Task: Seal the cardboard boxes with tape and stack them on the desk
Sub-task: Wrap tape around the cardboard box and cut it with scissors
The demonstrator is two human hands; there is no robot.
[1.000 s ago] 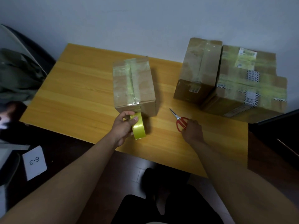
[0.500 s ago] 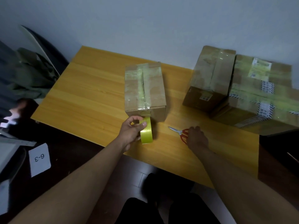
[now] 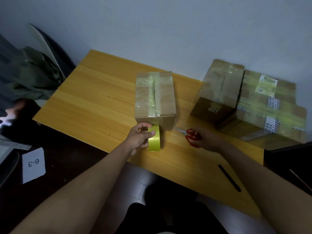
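Head view only, so one pass. Left hand [image 3: 138, 139] pinches the tape roll [image 3: 154, 138], thumb on the outer face, fingers curled thru/over the top; roll stands on edge at the near face of the centre box [image 3: 155, 97], w/ a strip running up from roll onto the box top. Right hand [image 3: 208, 140] is curled round the red handles of the scissors [image 3: 187, 134], blades pointing toward the box's near right corner, just beside it, resting on or just above the desk [image 3: 94, 98].

Centre box sits mid-desk, flaps closed, clear-yellowish tape along the top seam and over the near edge. Two more taped boxes at right rear: the tilted box [image 3: 221, 88] leans against the big flat box [image 3: 273, 105], touching it. Not yet stacked.

Handling, my guess: cardboard is stiff at edges and corners, softer mid-panel, so take boxes by opposite side walls or under the bottom edges. Taped faces look glossy, prob. slippery; grip bare card. Weight unknown. Tape is thin and sticky, will curl onto itself if slack, so keep it taut for the cut close to the box.

Containers: all three boxes closed, contents can't be seen.

Elsewhere: dark slot [image 3: 229, 178] in the desk near the right forearm; white card [image 3: 33, 164] marked 6-3 on the floor at left.
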